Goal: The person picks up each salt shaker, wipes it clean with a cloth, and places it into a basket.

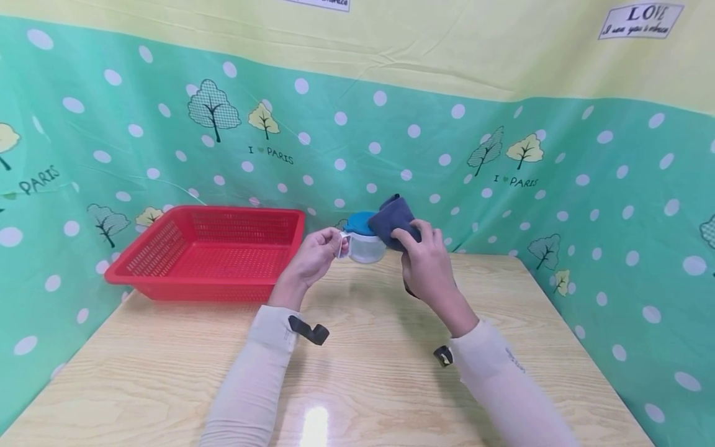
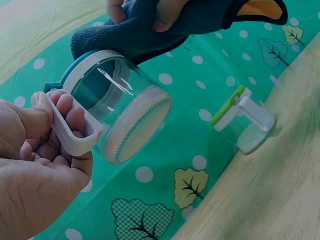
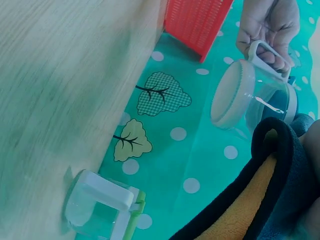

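My left hand (image 1: 313,254) grips the white handle (image 2: 75,142) of a clear seasoning jar (image 1: 365,249) with a blue lid (image 1: 359,221). The jar is held up off the table, its pale base (image 3: 232,95) showing in both wrist views. My right hand (image 1: 430,264) holds a folded dark blue cloth (image 1: 393,222) with an orange underside (image 3: 240,210). That cloth lies against the lid and covers part of it. A second clear jar (image 2: 255,127), with a green lid (image 2: 227,107) and white handle, stands on the table near the curtain in the wrist views.
To the left, a red plastic basket (image 1: 203,290) sits at the back of the wooden table (image 1: 380,360). A green dotted curtain (image 1: 335,124) hangs behind the table and along its sides. Black straps (image 1: 309,330) circle both sleeves at the wrists.
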`<state>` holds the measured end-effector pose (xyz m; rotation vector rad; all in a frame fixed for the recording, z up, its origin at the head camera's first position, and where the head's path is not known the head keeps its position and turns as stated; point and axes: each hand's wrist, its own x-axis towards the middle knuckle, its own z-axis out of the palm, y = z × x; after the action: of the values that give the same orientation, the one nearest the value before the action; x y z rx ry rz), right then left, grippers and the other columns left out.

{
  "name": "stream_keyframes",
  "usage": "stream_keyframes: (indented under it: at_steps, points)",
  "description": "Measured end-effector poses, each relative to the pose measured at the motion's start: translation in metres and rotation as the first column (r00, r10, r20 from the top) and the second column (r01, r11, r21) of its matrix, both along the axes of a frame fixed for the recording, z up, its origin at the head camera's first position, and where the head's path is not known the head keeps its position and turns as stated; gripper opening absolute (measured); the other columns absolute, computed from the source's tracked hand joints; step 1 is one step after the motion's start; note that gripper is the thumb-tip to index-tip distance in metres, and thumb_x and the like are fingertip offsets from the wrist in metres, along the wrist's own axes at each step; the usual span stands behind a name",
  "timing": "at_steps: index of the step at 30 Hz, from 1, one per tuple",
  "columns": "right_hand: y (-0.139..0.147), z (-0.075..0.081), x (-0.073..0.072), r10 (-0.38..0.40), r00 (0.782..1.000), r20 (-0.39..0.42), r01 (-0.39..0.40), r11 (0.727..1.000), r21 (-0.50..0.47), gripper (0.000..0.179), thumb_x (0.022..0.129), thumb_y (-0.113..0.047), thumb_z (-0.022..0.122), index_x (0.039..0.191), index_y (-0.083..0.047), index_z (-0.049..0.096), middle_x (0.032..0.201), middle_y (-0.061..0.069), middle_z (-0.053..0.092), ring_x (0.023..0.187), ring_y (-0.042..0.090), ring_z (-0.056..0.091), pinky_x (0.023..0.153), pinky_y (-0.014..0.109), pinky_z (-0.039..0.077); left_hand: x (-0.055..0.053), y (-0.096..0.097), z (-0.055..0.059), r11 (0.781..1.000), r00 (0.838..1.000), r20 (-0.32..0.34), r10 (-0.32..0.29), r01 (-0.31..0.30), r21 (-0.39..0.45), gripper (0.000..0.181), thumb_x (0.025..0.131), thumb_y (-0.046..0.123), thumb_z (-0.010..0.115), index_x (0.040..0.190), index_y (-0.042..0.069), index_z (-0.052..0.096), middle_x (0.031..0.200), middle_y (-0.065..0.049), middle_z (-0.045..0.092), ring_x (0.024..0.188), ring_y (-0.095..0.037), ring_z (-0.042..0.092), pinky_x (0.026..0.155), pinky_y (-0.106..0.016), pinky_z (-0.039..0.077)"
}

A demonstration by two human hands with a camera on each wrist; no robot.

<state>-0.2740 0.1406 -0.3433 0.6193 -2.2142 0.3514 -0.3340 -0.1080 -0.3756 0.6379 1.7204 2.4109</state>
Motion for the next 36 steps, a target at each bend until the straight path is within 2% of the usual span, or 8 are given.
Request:
stream_keyframes:
  at_steps: [7, 17, 28, 36]
  points:
    - [0.002, -0.004, -0.007, -0.013, 0.999, 0.029, 0.015, 0.999, -0.042, 0.039, 0.087, 0.008, 0.062, 0.121, -0.012, 0.066, 0.129, 0.028, 0.053, 0.088, 0.046, 0.052, 0.064, 0.052, 0.052, 0.001, 0.0, 0.001, 1.0, 1.0, 0.001, -0.01, 0.01, 0.005, 0.02, 0.107, 0.003, 0.048, 0.092, 0.006, 0.06, 0.092, -0.007, 0.056, 0.089, -0.017, 0.056, 0.082, -0.025, 0.048]
    - [0.004, -0.008, -0.02, -0.03, 0.999, 0.045, 0.034, 0.993, -0.11, 0.04, 0.088, 0.008, 0.063, 0.122, -0.013, 0.066, 0.131, 0.026, 0.053, 0.093, 0.045, 0.05, 0.069, 0.055, 0.052, 0.0, -0.005, 0.004, 1.0, 1.0, -0.004, -0.02, 0.02, 0.012, 0.02, 0.107, 0.001, 0.047, 0.093, 0.007, 0.06, 0.093, -0.007, 0.056, 0.09, -0.017, 0.056, 0.083, -0.025, 0.049]
    - [0.0, -0.015, -0.032, -0.011, 0.997, 0.071, 0.026, 0.977, -0.212, 0.045, 0.085, 0.01, 0.064, 0.123, -0.014, 0.066, 0.134, 0.024, 0.051, 0.097, 0.047, 0.05, 0.074, 0.057, 0.052, 0.003, -0.01, 0.004, 0.999, 1.0, -0.02, -0.024, 0.025, 0.028, 0.022, 0.107, 0.002, 0.046, 0.092, 0.009, 0.061, 0.092, -0.005, 0.056, 0.089, -0.016, 0.057, 0.085, -0.023, 0.048]
    - [0.001, -0.023, -0.034, -0.024, 0.993, 0.118, 0.055, 0.963, -0.265, 0.044, 0.085, 0.01, 0.064, 0.123, -0.013, 0.066, 0.133, 0.024, 0.051, 0.103, 0.047, 0.05, 0.079, 0.059, 0.052, 0.002, -0.006, 0.006, 0.996, 0.999, -0.019, -0.051, 0.052, 0.073, 0.024, 0.107, -0.001, 0.044, 0.092, 0.007, 0.061, 0.09, -0.005, 0.058, 0.087, -0.015, 0.058, 0.086, -0.023, 0.049]
